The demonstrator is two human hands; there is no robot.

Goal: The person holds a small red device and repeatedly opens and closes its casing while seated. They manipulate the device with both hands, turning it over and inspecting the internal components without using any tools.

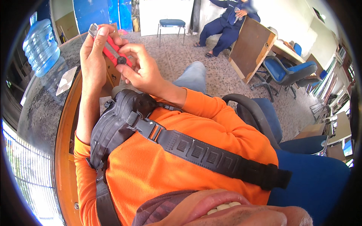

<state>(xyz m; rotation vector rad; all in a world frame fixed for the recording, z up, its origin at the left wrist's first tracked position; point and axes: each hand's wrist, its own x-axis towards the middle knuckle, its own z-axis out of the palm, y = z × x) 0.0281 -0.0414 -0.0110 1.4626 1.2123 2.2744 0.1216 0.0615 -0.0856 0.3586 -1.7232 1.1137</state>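
A red utility knife (111,51) with a black round wheel and a metal tip is held up in front of my chest. My left hand (93,56) wraps its upper part, thumb near the metal tip. My right hand (140,67) pinches its lower end by the black wheel. Both forearms rise from orange sleeves. A black sling bag (120,120) hangs on my chest, just below the hands, with its strap (211,156) crossing to the right.
A dark round table with a wooden rim (62,128) lies at left, carrying a blue water bottle (40,47) and a folded white paper (67,80). Blue office chairs (288,71), a tipped wooden desk (250,47) and a seated person in dark blue (222,26) are behind.
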